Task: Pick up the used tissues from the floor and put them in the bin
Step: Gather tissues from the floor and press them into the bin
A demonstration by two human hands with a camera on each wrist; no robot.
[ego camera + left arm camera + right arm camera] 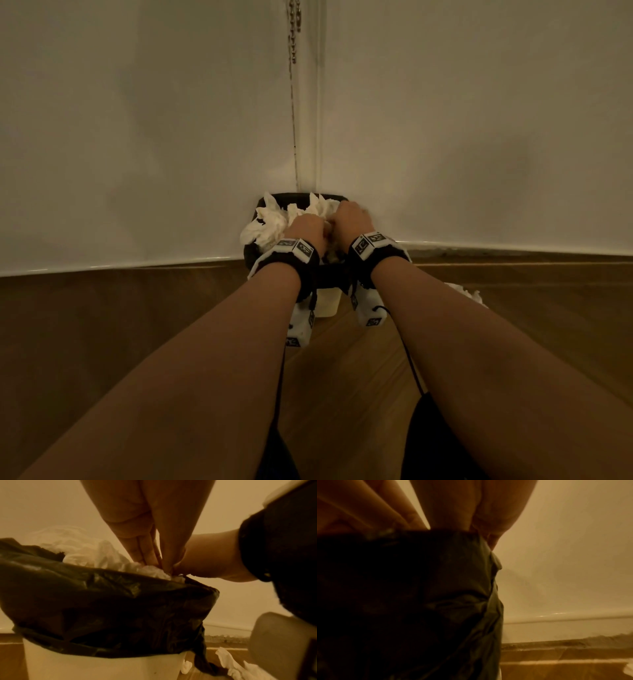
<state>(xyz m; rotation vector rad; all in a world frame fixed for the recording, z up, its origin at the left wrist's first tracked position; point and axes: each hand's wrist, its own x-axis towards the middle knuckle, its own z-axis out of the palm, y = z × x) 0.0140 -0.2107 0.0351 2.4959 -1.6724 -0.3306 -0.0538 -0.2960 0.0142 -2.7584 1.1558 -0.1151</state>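
Left hand (pixel 306 227) and right hand (pixel 349 218) both down on the tissues (pixel 274 219) heaped in the bin (pixel 106 666), side by side. Left fingers (pixel 142 550) run straight into the pile; right hand's state, can't tell. Black liner (pixel 106 601) folds over the rim. Bin stands in the wall corner. More tissue (pixel 228 660) on the floor (pixel 346 377) just right of it.

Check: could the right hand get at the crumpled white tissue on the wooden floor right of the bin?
Probably yes: right hand is busy in the bin, but the tissue lies unobstructed beside it.
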